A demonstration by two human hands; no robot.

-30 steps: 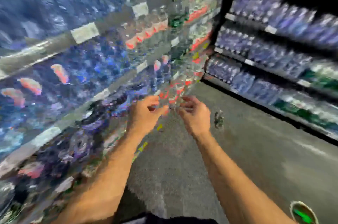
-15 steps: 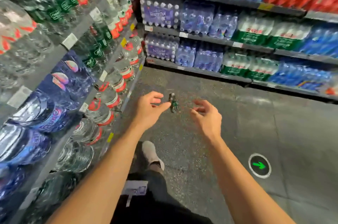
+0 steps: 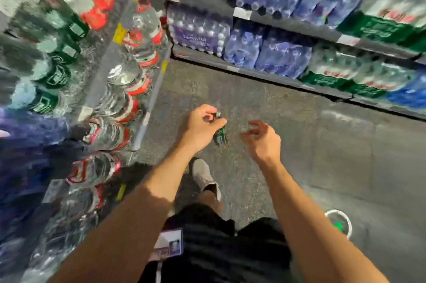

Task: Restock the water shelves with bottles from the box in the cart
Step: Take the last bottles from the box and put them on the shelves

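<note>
A small water bottle (image 3: 220, 137) with a green label and a pale cap stands alone on the grey floor. My left hand (image 3: 202, 129) reaches down over its top with loosely curled fingers and the thumb out. I cannot tell whether it touches the bottle. My right hand (image 3: 262, 140) hovers just right of the bottle, fingers loosely curled and holding nothing. The water shelves (image 3: 147, 107) on the left hold red-label and green-label bottles. The cart and box are out of view.
Back shelves (image 3: 265, 75) carry shrink-wrapped packs in purple, blue and green. My grey shoe (image 3: 204, 176) steps on the floor just below the bottle. A round green arrow sticker (image 3: 338, 224) marks the floor at right. A badge (image 3: 169, 244) hangs at my waist.
The view has swung down and right from the left shelves to the floor. Both hands dropped toward the standing bottle; my left hand now overlaps its top.
</note>
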